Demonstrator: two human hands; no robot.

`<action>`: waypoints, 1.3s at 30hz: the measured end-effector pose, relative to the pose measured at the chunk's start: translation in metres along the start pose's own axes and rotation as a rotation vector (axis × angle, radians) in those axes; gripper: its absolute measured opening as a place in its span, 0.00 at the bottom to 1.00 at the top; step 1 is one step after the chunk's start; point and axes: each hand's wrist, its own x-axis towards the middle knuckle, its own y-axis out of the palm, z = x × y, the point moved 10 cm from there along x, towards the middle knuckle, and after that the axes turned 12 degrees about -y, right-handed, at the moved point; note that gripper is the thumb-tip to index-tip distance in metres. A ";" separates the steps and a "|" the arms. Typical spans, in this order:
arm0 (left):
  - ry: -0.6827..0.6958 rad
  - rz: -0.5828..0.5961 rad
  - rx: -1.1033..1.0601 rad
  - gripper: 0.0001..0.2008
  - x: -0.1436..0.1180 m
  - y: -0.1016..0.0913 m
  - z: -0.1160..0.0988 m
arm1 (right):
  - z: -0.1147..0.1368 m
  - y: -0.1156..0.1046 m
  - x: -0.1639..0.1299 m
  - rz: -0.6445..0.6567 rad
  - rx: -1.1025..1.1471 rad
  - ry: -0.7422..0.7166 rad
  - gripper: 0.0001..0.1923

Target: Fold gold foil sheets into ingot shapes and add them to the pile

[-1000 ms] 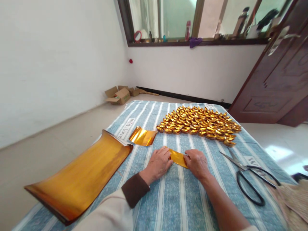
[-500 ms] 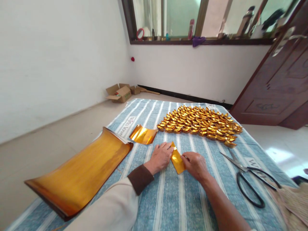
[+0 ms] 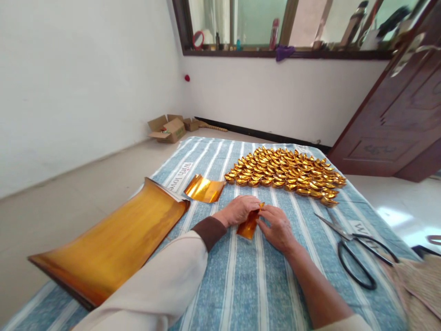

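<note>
A narrow folded piece of gold foil paper (image 3: 247, 227) lies slanted between my hands over the striped cloth. My left hand (image 3: 240, 209) grips its far end from the left, fingers bent over the edge. From the right, my right hand (image 3: 275, 226) pinches the same far end, where a small gold tip pokes up between the fingers. The exact fold there is covered by my fingertips. Beyond my left hand rests a small curled stack of gold foil sheets (image 3: 204, 189). Many folded gold paper ingots (image 3: 280, 171) stand in packed rows farther back.
A large stack of gold foil sheets (image 3: 113, 243) lies at the left of the table with the blue striped cloth (image 3: 213, 294). Black-handled scissors (image 3: 356, 250) lie open at the right. A cardboard box (image 3: 168, 128) sits on the floor, and a brown door (image 3: 382, 119) stands at the right.
The foil strip has swung from leaning one way to the other, its near end now toward the left. Both hands have come closer together at its far end.
</note>
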 end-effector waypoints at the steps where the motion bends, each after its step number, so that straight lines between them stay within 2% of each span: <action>1: -0.009 0.001 0.005 0.10 0.000 0.001 0.001 | 0.000 0.001 0.000 0.011 -0.007 -0.002 0.07; 6: -0.048 0.012 0.030 0.10 -0.016 0.001 0.001 | 0.002 0.008 0.002 0.106 -0.015 -0.025 0.08; 11: -0.031 0.043 0.010 0.06 -0.054 -0.007 -0.011 | 0.004 0.014 0.003 0.192 0.003 -0.023 0.10; 16: -0.014 0.072 -0.054 0.17 -0.084 -0.010 -0.019 | 0.004 0.020 0.001 0.245 -0.012 -0.046 0.20; 19: -0.021 0.047 -0.052 0.17 -0.087 -0.009 -0.018 | 0.008 0.020 0.000 0.269 -0.013 -0.076 0.22; 25: -0.015 -0.025 -0.041 0.08 -0.087 -0.017 -0.012 | 0.020 0.011 0.003 0.305 -0.014 -0.141 0.19; 30: -0.003 -0.092 -0.063 0.07 -0.091 -0.022 -0.008 | 0.024 0.012 0.003 0.331 0.006 -0.176 0.18; 39: 0.029 -0.199 -0.053 0.09 -0.100 -0.018 -0.007 | 0.025 0.017 0.001 0.352 0.042 -0.203 0.17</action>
